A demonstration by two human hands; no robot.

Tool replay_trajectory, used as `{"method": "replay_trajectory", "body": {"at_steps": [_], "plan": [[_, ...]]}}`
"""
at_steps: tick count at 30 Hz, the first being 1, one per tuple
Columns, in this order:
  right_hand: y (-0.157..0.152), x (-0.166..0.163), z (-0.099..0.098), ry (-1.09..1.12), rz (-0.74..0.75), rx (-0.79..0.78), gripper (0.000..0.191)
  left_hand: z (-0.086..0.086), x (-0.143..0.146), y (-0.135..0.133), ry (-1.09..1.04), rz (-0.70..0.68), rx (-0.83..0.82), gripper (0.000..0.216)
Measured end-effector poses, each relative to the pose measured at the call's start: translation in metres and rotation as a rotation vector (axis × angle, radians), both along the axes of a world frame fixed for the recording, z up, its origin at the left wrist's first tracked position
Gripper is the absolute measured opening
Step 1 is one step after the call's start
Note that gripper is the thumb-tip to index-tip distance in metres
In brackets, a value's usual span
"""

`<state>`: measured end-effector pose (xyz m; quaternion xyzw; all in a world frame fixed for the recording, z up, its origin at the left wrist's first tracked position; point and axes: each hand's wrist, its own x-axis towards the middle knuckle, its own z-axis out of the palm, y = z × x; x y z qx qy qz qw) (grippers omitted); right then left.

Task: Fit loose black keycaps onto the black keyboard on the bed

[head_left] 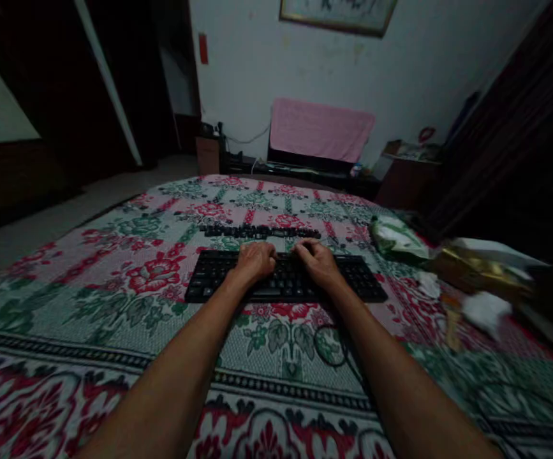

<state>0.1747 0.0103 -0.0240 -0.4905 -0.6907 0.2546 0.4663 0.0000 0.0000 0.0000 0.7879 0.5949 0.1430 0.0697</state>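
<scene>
A black computer keyboard (276,292) lies on the flowered bedspread, directly under both hands. My left hand (256,260) rests over its left-middle part with the fingers curled in. Whatever those fingers grip, if anything, is hidden. Over the right-middle part is my right hand (318,260), its thumb and fingertips drawn together near the keyboard's back edge. Anything between these fingertips is too small and dark to make out. Just behind the keyboard runs a long line of loose black keycaps (257,231). A dark cable (328,363) loops on the cloth beside my right forearm.
The patterned bedspread (152,331) covers the bed. To the right lie a green-and-white packet (395,239), a golden box (477,271), crumpled white tissue (486,311) and a wooden-handled brush (451,322). Beyond the bed, a pink cloth (321,129) drapes over a screen-shaped object.
</scene>
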Motion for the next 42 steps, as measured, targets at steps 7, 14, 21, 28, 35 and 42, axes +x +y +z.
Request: {"method": "replay_trajectory", "body": {"at_steps": [7, 14, 21, 28, 35, 42], "plan": [[-0.004, -0.014, 0.002, 0.075, 0.065, 0.033, 0.022, 0.004, -0.017, 0.007, 0.042, 0.022, -0.056, 0.027], [-0.005, -0.011, -0.002, 0.273, -0.012, 0.007, 0.027, -0.007, -0.014, 0.009, -0.001, -0.003, 0.002, 0.041], [0.0, -0.009, -0.001, 0.23, -0.007, -0.079, 0.025, -0.004, -0.012, 0.005, 0.01, 0.003, -0.007, 0.044], [-0.012, -0.007, 0.019, 0.317, -0.003, -0.179, 0.024, -0.003, -0.015, 0.004, 0.003, -0.032, 0.003, 0.046], [-0.015, -0.019, 0.013, 0.195, -0.029, -0.05, 0.025, -0.008, -0.021, 0.009, -0.044, -0.089, 0.011, 0.05], [-0.013, -0.022, 0.016, -0.055, 0.089, 0.064, 0.021, -0.012, -0.022, 0.01, -0.057, -0.132, 0.08, 0.049]]}}
